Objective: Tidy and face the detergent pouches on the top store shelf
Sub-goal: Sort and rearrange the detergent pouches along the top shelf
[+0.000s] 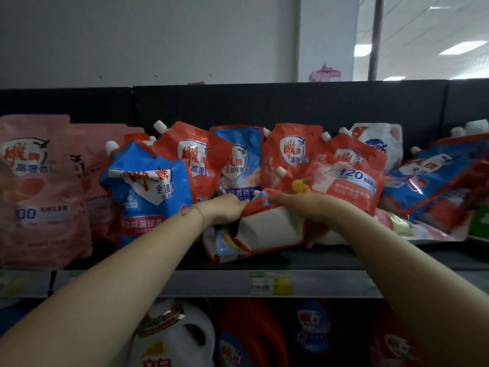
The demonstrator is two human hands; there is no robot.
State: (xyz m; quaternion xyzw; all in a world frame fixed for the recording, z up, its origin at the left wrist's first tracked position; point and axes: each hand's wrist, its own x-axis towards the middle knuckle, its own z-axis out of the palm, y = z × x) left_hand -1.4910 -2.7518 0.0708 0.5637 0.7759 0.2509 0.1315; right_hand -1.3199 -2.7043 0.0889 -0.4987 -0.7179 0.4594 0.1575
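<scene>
The step in hand looks to be righting a toppled pouch (267, 231), which lies at the front middle of the top shelf (330, 258) with its white bottom gusset turned toward the camera. The left hand (227, 207) grips its upper edge from ten o'clock, fingers curled into the folded film. The right hand (301, 205) clasps it from two o'clock, fingers over the top and what seems to be the thumb underneath. At twelve o'clock behind it stands a crowded back row (291, 152) of red and blue packs, mostly upright but leaning. At nine o'clock a crumpled blue pouch (148, 186) stands, and beyond it the pink pouches (34, 186) already face front. At one o'clock a red pouch marked 120 (346, 178) tips forward just above the right hand, and at three o'clock the slumped blue pouches (434, 178) lie on their sides. The next move probably calls for lifting the held pack, turning it base down and print outward, and seating it in a gap. The film is soft and the liquid will shift, so both hands should support it. The heap at three o'clock is not yet sorted.
</scene>
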